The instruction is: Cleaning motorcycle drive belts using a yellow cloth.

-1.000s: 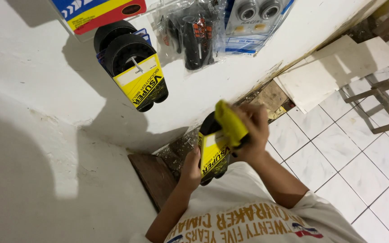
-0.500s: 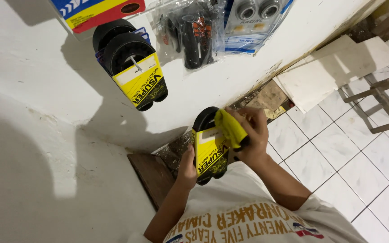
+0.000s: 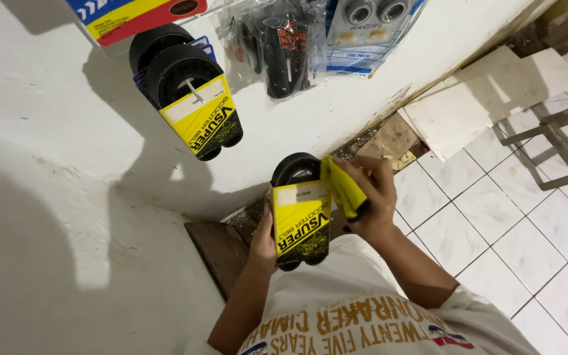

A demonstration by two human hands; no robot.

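My left hand (image 3: 262,244) grips the lower left edge of a black rubber belt in a yellow cardboard sleeve (image 3: 301,217), held upright in front of my chest. My right hand (image 3: 375,197) is closed on a yellow cloth (image 3: 341,187) pressed against the sleeve's upper right side. More black belts in a matching yellow sleeve (image 3: 192,108) hang on the white wall (image 3: 54,131) above and to the left of my hands.
Bagged black handle grips (image 3: 277,49), a pack of grey round parts (image 3: 369,26) and a red, yellow and blue box (image 3: 136,16) hang higher on the wall. White boards (image 3: 488,92) lean at the wall's foot. A wooden stool frame (image 3: 553,141) stands on white floor tiles.
The belt pack has shifted slightly higher and more face-on. My right hand with the yellow cloth has slid along the sleeve's upper right side.
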